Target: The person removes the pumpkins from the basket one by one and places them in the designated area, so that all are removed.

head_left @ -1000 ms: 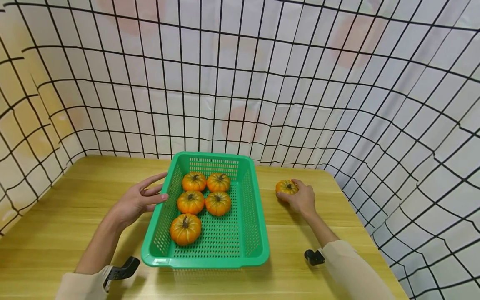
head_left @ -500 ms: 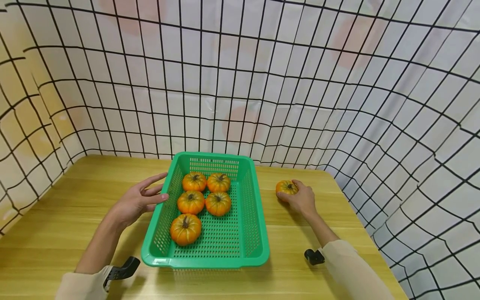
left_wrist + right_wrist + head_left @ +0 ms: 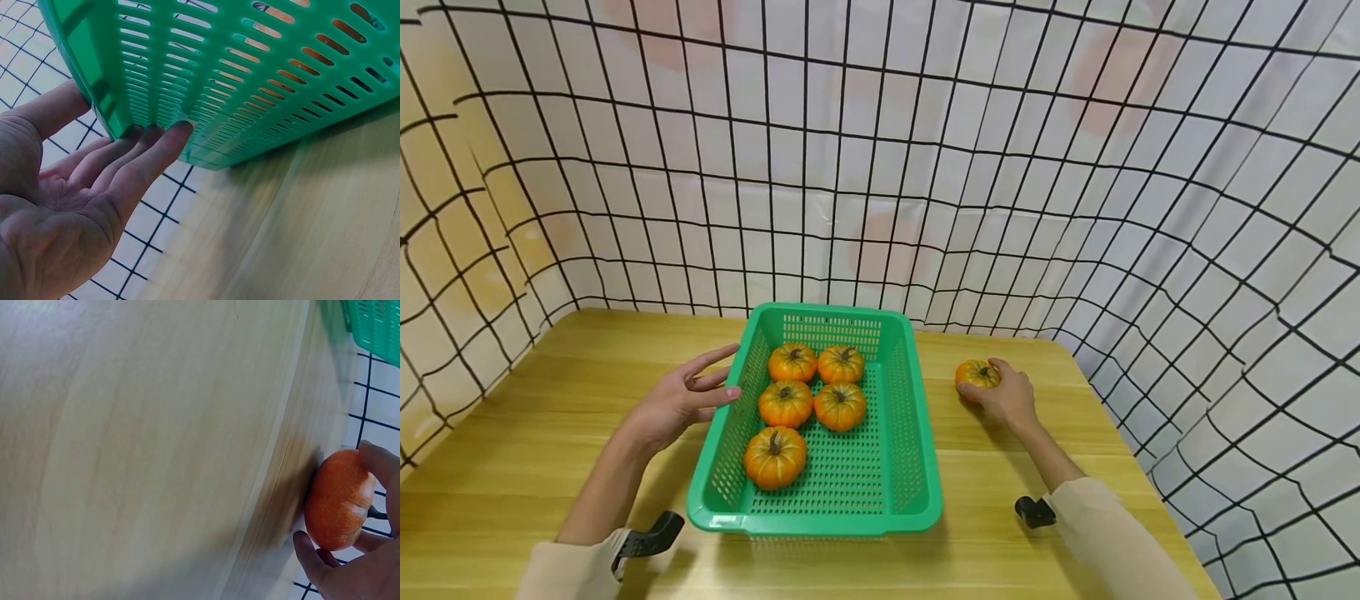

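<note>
On the right of the table, my right hand (image 3: 1011,398) holds a small orange pumpkin (image 3: 976,375) between thumb and fingers. The right wrist view shows this pumpkin (image 3: 337,500) low over the wood, its stem toward the palm. My left hand (image 3: 666,408) is at the left side of a green plastic basket (image 3: 820,525), its fingers extended. In the left wrist view, fingertips (image 3: 181,128) rest against the slotted outer wall and the thumb reaches the rim. Several more pumpkins, including one at the near left (image 3: 775,458), sit in the basket, mostly along its left side.
The basket stands on a light wooden table (image 3: 1000,550). A white curtain with a black grid (image 3: 865,167) closes in the back and sides. Small black devices (image 3: 655,535) are worn at both wrists.
The whole head view has shifted slightly to the right. Both hands, the basket and the pumpkins keep their places relative to one another.
</note>
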{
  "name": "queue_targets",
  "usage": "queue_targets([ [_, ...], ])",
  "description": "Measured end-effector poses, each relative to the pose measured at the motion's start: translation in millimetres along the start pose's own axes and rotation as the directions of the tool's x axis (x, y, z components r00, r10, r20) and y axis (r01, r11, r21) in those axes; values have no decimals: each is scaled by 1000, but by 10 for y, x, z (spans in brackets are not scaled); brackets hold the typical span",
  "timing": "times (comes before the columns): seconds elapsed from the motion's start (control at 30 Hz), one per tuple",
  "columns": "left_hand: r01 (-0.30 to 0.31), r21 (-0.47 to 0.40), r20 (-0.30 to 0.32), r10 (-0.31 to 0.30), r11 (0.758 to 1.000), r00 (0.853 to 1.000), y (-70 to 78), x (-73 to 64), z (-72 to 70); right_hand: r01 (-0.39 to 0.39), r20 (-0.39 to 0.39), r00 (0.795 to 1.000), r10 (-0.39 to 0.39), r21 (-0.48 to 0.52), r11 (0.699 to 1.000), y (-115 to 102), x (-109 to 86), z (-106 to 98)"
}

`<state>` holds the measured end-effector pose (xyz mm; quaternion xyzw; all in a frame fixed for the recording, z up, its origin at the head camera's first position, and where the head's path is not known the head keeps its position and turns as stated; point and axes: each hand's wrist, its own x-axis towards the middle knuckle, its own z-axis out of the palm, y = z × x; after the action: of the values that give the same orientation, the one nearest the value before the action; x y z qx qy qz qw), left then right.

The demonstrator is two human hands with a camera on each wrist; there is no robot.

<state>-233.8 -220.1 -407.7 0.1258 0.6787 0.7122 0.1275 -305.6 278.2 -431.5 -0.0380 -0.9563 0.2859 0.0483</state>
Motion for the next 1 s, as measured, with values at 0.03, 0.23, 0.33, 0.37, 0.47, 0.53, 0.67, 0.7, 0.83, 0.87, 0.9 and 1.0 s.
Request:
queue_targets([
  [0.03, 1, 1, -1, -1, 1000, 1000, 5, -1, 0, -2, 0, 1000, 2, 1, 1000, 0, 1, 2],
  [0.23, 1, -11, -1, -1, 1000, 1000, 24, -4, 13, -12, 2, 1000, 12, 8, 1000, -30, -35, -9],
  [0.33, 1, -14, -2, -1, 1000, 1000, 25, -4, 13, -10, 5, 1000, 10, 7, 1000, -32, -41, -13],
  [0.37, 0, -14, -3, 0, 1000, 1000, 25, -4, 12, -9, 4, 1000, 9, 6, 1000, -31, -40, -14],
  [0.47, -1, -13, -5, 1, 1000, 1000, 23, -4, 11, -7, 2, 1000, 7, 7, 1000, -28, -35, -14],
  [0.53, -1, -13, -6, 1, 1000, 1000, 22, -5, 10, -7, 2, 1000, 7, 6, 1000, -25, -30, -15],
  [0.67, 2, -12, -9, -2, 1000, 1000, 22, -11, 12, -14, 10, 1000, 14, -2, 1000, -19, -18, -25],
  [0.7, 2, -11, -9, -2, 1000, 1000, 22, -12, 13, -15, 11, 1000, 15, -6, 1000, -20, -17, -32],
  [0.83, 5, -8, -9, -5, 1000, 1000, 16, -12, 14, -6, -2, 1000, 6, -19, 1000, -34, -23, -84],
  [0.87, 5, -7, -9, -5, 1000, 1000, 15, -12, 14, 1, -8, 1000, -1, -21, 1000, -38, -24, -102],
  [0.9, 5, -7, -9, -5, 1000, 1000, 13, -12, 13, 9, -13, 1000, -9, -22, 1000, -43, -23, -120],
  [1.0, 5, -7, -12, -5, 1000, 1000, 10, -11, 12, 29, -27, 999, -30, -17, 999, -61, -19, -180],
])
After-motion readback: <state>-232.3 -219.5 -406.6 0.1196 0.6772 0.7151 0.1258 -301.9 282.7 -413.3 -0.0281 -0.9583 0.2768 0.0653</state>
